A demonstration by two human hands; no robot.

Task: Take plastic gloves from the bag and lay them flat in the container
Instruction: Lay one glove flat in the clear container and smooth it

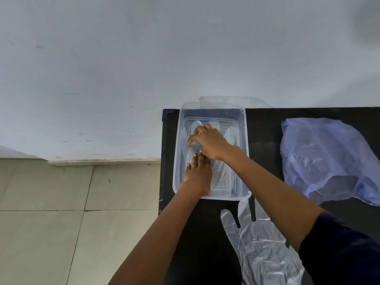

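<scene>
A clear plastic container (pixel 242 128) sits at the far left of the black table. A thin clear plastic glove (pixel 223 173) lies inside it. My left hand (pixel 198 173) rests flat on the glove with its fingers together, pressing it down. My right hand (pixel 211 142) is just beyond it, its fingertips pinching the glove's finger end. A second clear glove (pixel 261 249) lies flat on the table in front of the container. The pale blue plastic bag (pixel 329 159) lies crumpled at the right.
The black table (pixel 263 128) ends just left of the container, with tiled floor (pixel 61 223) below. A white wall (pixel 123 68) stands right behind the table. A clear lid (pixel 232 100) leans behind the container against the wall.
</scene>
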